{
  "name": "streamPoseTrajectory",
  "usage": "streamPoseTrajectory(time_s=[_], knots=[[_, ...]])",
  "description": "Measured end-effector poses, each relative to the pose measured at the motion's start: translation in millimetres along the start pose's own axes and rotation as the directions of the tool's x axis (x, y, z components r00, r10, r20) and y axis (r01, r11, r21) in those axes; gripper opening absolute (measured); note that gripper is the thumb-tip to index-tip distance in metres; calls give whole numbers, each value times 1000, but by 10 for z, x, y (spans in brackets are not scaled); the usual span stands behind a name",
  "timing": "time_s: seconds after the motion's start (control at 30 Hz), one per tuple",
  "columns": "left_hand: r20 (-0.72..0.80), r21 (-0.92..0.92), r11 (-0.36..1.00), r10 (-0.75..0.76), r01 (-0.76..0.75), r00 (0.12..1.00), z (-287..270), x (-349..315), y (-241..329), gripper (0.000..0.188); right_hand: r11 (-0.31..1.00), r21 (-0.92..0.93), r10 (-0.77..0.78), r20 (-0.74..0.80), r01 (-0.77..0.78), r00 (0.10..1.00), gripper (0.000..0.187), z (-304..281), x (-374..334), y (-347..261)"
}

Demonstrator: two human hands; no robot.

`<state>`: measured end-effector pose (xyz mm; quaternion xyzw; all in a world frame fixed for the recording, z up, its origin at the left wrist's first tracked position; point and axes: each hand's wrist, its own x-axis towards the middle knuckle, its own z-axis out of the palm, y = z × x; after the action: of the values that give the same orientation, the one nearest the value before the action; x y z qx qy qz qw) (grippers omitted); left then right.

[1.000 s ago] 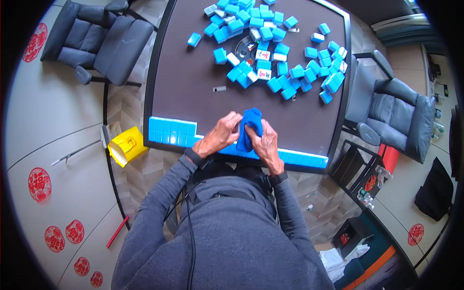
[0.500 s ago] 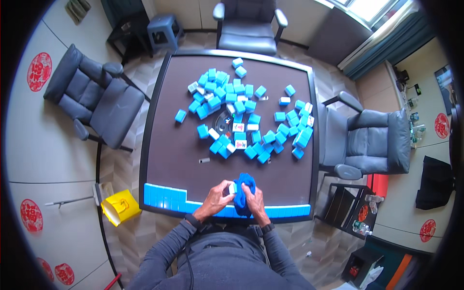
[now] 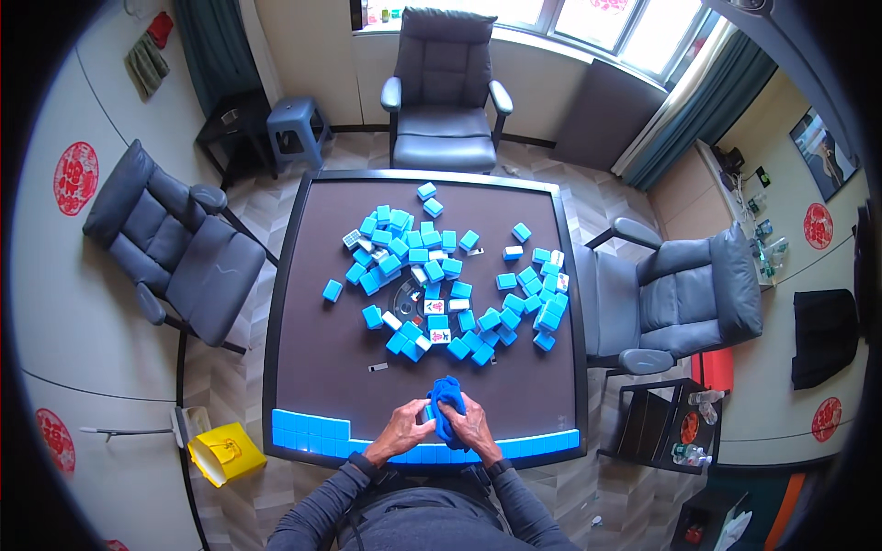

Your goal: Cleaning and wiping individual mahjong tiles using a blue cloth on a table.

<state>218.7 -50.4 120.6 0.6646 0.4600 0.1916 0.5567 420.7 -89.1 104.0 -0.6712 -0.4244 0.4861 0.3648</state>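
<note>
A small tile [image 3: 428,413] is being held in the left hand [image 3: 398,432], over the near side of the table [image 3: 317,367]. It is being pinched between thumb and fingertips, which are being drawn in on it with no gap showing; how the lower fingers are being placed cannot be told. A bunched blue cloth [image 3: 447,397] is being gripped by the right hand [image 3: 471,428], its fingers being closed over the folds, and the cloth is being held up against the tile.

By the look of it, the tile is being wiped, so a firm pinch at the edges is being called for, with the broad faces being left free for the cloth. A flat, doubled fold is being preferred to a loose corner, as pressure is being spread more evenly that way. Turning the tile between strokes is being advised, so that no side is being missed.

Care is being asked for around the row of tiles [image 3: 542,443] along the near edge: by a dangling fold or a dropped tile, its straight line is being put at risk.
</note>
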Motion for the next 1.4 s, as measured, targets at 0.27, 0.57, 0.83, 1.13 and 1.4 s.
streamPoseTrajectory(time_s=[0.27, 0.57, 0.83, 1.13, 1.4], knots=[[87, 46, 999, -9, 5, 996, -53, -2, 25, 59, 995, -98, 14, 52, -9, 999, 48, -35, -14, -69], [-32, -183, 973, -150, 142, 988, 29, 2, 23, 55, 999, -23, 33, -17, -33, 999, 49, 28, -100, -22], [47, -226, 953, -196, 201, 980, 10, -4, -125, 55, 994, -74, 85, 6, -84, 996, 46, 13, -119, 28], [191, -159, 960, -198, 229, 961, -34, 124, -341, 55, 988, -126, 89, 37, -84, 995, 49, -14, -108, 31], [316, -199, 892, -335, 407, 888, -44, 142, -199, 45, 989, -107, 99, -21, -101, 995, 46, 7, -119, 96]])
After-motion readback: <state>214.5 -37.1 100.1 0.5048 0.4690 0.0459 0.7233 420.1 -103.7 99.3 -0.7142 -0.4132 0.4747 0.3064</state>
